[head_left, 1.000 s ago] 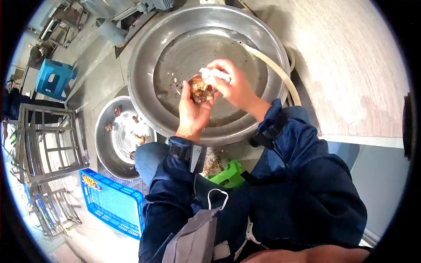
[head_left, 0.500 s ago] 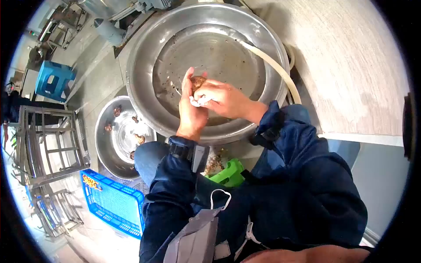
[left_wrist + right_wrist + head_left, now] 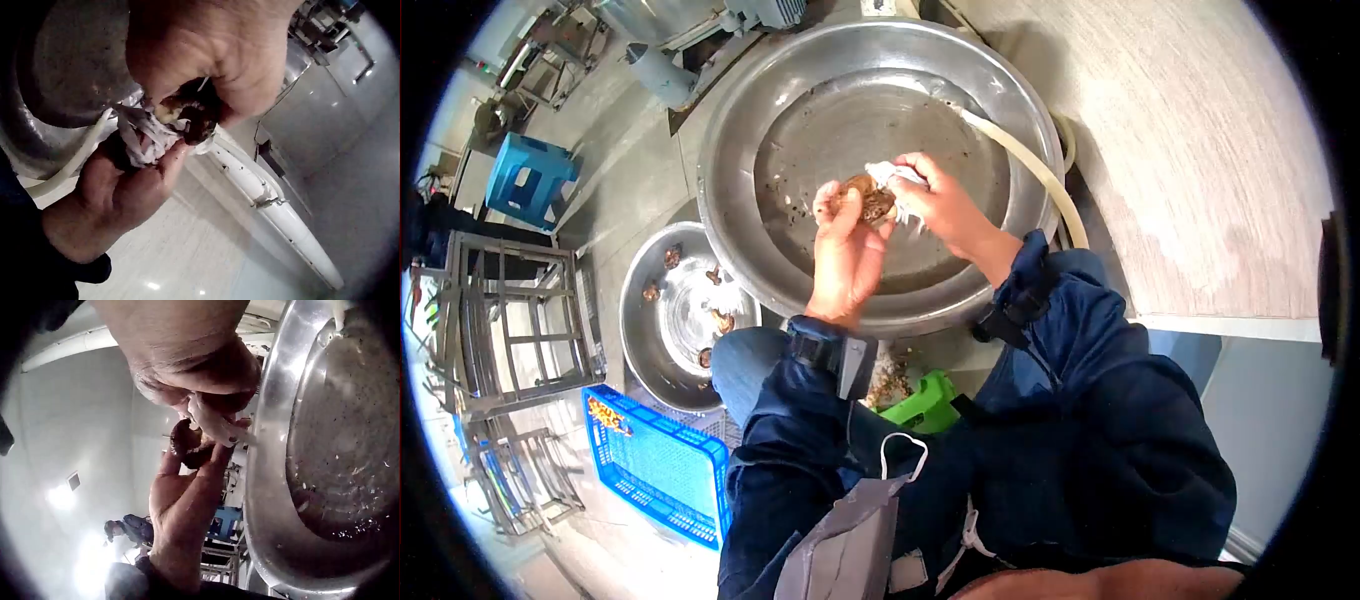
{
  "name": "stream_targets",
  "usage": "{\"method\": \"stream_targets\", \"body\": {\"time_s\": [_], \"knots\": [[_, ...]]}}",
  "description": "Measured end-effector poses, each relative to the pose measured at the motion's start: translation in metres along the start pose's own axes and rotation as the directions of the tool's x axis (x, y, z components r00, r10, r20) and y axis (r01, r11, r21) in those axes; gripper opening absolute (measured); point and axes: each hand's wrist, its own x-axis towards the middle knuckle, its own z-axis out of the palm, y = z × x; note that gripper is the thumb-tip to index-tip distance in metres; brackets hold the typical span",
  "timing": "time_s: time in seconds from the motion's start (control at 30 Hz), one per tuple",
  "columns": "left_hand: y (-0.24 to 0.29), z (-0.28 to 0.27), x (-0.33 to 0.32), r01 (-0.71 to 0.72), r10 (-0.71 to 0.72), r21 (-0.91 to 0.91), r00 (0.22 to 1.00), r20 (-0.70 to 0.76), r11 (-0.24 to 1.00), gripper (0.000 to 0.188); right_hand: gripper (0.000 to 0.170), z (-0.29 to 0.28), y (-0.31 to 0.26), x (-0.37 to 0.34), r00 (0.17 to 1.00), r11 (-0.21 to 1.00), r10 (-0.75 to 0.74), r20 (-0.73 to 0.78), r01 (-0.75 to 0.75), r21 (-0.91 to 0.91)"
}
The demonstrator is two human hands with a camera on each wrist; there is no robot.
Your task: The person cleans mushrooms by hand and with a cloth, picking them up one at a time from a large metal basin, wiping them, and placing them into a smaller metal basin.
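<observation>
Over the large steel basin (image 3: pixel 732 150), my left hand (image 3: pixel 845 262) holds a brown, mottled, lumpy piece (image 3: pixel 879 206) with its thumb and fingers curled round it. In the left wrist view, the lump (image 3: pixel 199 122) has a dark outside and a pale yellowish part. A wet white cloth (image 3: pixel 897 173) is bunched in the fingers of my right hand (image 3: pixel 952 208). The cloth lies against the right side of the lump, and its loose end hangs down. From the right wrist, the cloth (image 3: pixel 211 424) overlaps the lump's curved dark edge (image 3: pixel 181 436).
Shallow water with dark and pale bits lies in the large basin, and a cream hose (image 3: pixel 1032 158) hangs over its right rim. A smaller steel basin (image 3: pixel 638 350) at the left holds several brown pieces. A blue crate (image 3: pixel 662 468), a green plastic object (image 3: pixel 925 405) and a pale tabletop (image 3: pixel 1200 150) are nearby.
The right hand crossed over the left palm with the cloth, covering much of the lump, then moved back up and right. The left fingers, straighter before, now curl round the lump.
</observation>
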Motion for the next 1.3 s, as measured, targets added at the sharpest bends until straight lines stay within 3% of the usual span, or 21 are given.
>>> {"method": "stream_targets", "body": {"time_s": [0.03, 0.13, 0.2, 0.23, 0.3, 0.37, 0.47, 0.6, 0.63, 0.77, 0.87, 0.9, 1.0, 1.03, 1.13, 1.17, 1.27, 1.3], "knots": [[-0.001, 0.002, -0.001, -0.040, 0.040, 0.008, 0.999, -0.010, 0.999, 0.029, 0.034, 0.001, 0.003, -0.001, 1.000, 0.999, 0.012, -0.025, -0.010, 0.052], [-0.001, -0.007, 0.003, -0.148, 0.150, 0.031, 0.987, -0.059, 0.989, 0.044, 0.033, 0.006, -0.011, -0.014, 1.000, 0.998, 0.014, -0.012, -0.015, -0.055], [0.001, -0.008, 0.004, -0.145, 0.149, 0.074, 0.988, -0.052, 0.987, 0.047, 0.029, 0.015, -0.006, -0.019, 0.991, 0.980, -0.137, -0.007, 0.135, -0.150], [0.001, -0.007, 0.005, -0.079, 0.080, 0.087, 0.997, 0.002, 0.993, 0.049, 0.028, 0.018, -0.003, -0.020, 0.980, 0.961, -0.201, -0.011, 0.195, -0.194], [-0.004, -0.004, 0.003, -0.009, 0.010, 0.071, 1.000, -0.024, 0.997, 0.046, 0.024, 0.019, -0.002, -0.016, 0.943, 0.917, -0.330, -0.040, 0.310, -0.250], [-0.006, 0.004, -0.003, 0.032, -0.027, 0.067, 0.997, -0.070, 0.997, 0.042, 0.024, 0.011, -0.007, -0.012, 0.948, 0.931, -0.309, -0.079, 0.285, -0.229], [-0.008, 0.000, -0.005, 0.218, -0.212, 0.188, 0.976, -0.048, 0.958, 0.037, 0.026, 0.003, -0.003, 0.000, 0.949, 0.950, -0.295, -0.111, 0.278, -0.144], [-0.011, -0.002, -0.003, 0.193, -0.192, 0.158, 0.981, -0.024, 0.968, 0.033, 0.027, -0.002, -0.004, 0.000, 0.930, 0.931, -0.339, -0.140, 0.310, -0.195], [-0.007, -0.002, -0.002, 0.160, -0.155, 0.112, 0.986, -0.056, 0.981, 0.029, 0.027, -0.006, 0.001, 0.003, 0.944, 0.955, -0.291, -0.154, 0.276, -0.109], [0.002, -0.006, 0.003, 0.051, -0.055, -0.040, 0.991, -0.120, 0.998, 0.024, 0.026, 0.002, -0.019, -0.010, 0.987, 0.982, -0.153, 0.042, 0.157, -0.106], [-0.001, -0.020, 0.005, 0.041, -0.061, -0.132, 0.986, -0.158, 0.990, 0.025, 0.025, 0.006, -0.011, -0.012, 0.901, 0.850, -0.384, 0.202, 0.431, -0.303], [-0.002, -0.021, 0.004, 0.026, -0.041, -0.151, 0.994, -0.099, 0.988, 0.026, 0.023, 0.007, -0.010, -0.010, 0.850, 0.769, -0.479, 0.218, 0.526, -0.364], [0.000, -0.014, 0.004, 0.024, -0.034, -0.167, 0.998, -0.053, 0.986, 0.038, 0.021, 0.011, -0.018, -0.017, 0.733, 0.585, -0.533, 0.423, 0.680, -0.442], [0.000, -0.010, 0.002, 0.051, -0.049, -0.135, 0.999, 0.018, 0.990, 0.038, 0.019, 0.013, -0.021, -0.023, 0.812, 0.652, -0.422, 0.403, 0.581, -0.487], [0.001, -0.017, 0.001, 0.104, -0.098, -0.069, 0.991, 0.089, 0.992, 0.032, 0.021, 0.015, -0.014, -0.017, 0.795, 0.642, -0.503, 0.340, 0.607, -0.469], [0.001, -0.018, 0.001, 0.086, -0.083, -0.047, 0.994, 0.070, 0.995, 0.028, 0.022, 0.019, -0.026, -0.019, 0.790, 0.642, -0.546, 0.278, 0.608, -0.466], [-0.002, -0.017, 0.001, 0.070, -0.071, -0.017, 0.994, -0.082, 0.997, 0.027, 0.023, 0.021, -0.016, -0.020, 0.931, 0.853, -0.355, 0.082, 0.359, -0.379], [-0.002, -0.016, 0.001, 0.059, -0.060, -0.028, 0.997, -0.041, 0.998, 0.025, 0.023, 0.018, -0.010, -0.016, 0.936, 0.856, -0.347, 0.058, 0.342, -0.387]]}}
